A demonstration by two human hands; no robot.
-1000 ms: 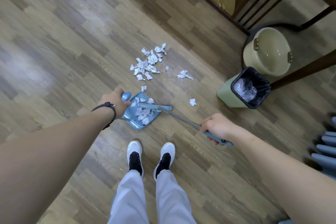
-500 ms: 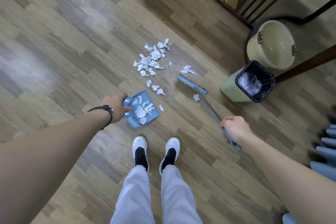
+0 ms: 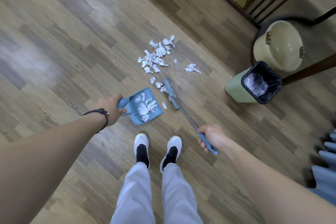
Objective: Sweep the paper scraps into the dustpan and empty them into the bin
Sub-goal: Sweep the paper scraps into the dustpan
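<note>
I am clamping my left hand (image 3: 111, 108) around the handle of the one dustpan (image 3: 144, 108), lying flat on the floor, while my right hand (image 3: 211, 137) is gripping the one broom (image 3: 171, 96) by its handle end. The paper scraps (image 3: 156, 55) are looking featherlight and crumpled; I am judging short, soft strokes. Several are lying in the pan, four near the broom head, a cluster beyond, uncountable. One bin (image 3: 254, 85) is standing right.
</note>
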